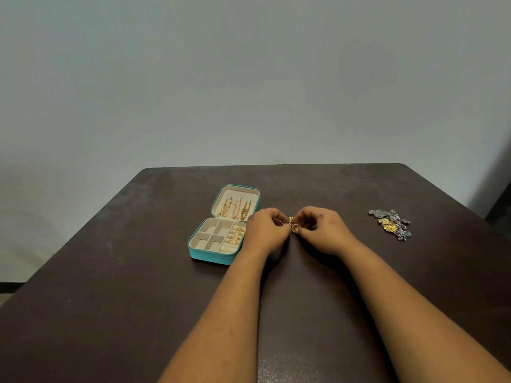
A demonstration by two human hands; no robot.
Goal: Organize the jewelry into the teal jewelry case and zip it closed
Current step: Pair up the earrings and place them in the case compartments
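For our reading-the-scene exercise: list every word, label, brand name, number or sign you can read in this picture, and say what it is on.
None: no readable text anywhere.
Teal jewelry case: no brand or label visible on its shell or lining.
Table and wall: plain, no writing.
Loose jewelry pile and the rings in the left hand and right hand: too small to show any markings.

Teal case [213, 257] with cream lining, gold rings [237, 235], dark brown table [110, 272].
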